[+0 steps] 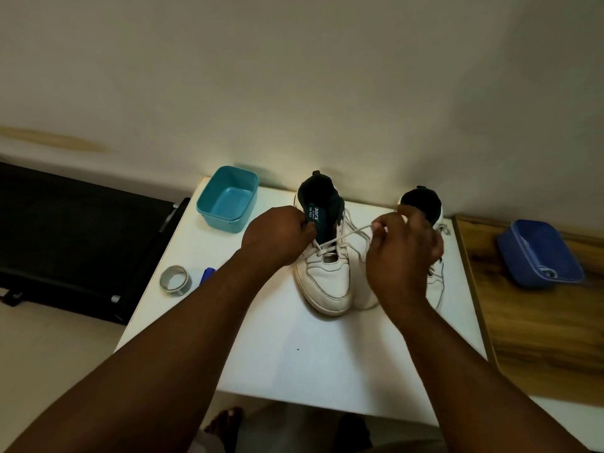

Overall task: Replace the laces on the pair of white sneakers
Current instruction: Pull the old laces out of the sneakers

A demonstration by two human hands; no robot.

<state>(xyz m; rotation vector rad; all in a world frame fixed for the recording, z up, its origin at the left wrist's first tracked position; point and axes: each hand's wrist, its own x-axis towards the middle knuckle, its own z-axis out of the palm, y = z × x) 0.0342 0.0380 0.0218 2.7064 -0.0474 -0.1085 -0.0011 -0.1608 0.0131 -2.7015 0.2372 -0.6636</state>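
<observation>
my right hand [403, 256] covers most of the right sneaker [436, 279], so only its dark heel collar and a strip of white side show. my left hand [277, 235] hides the near edge of the left sneaker [327, 273], whose mouth is open. the teal insole inside it carries pale writing; i can read "ark" and some small characters below that are too tiny to make out. both arms reach forward over the tabletop [294, 354]. my left fingers are curled, gripping the sneaker's collar. my right fingers pinch the white lace [346, 235], which runs taut from the lowest eyelets up to them. left of the left sneaker sit a teal tub [228, 199], a roll of tape [175, 280] and a blue thing [207, 275] half hidden by my forearm. right of it, on a wooden surface [539, 338], lies a blue lid [539, 255].
</observation>
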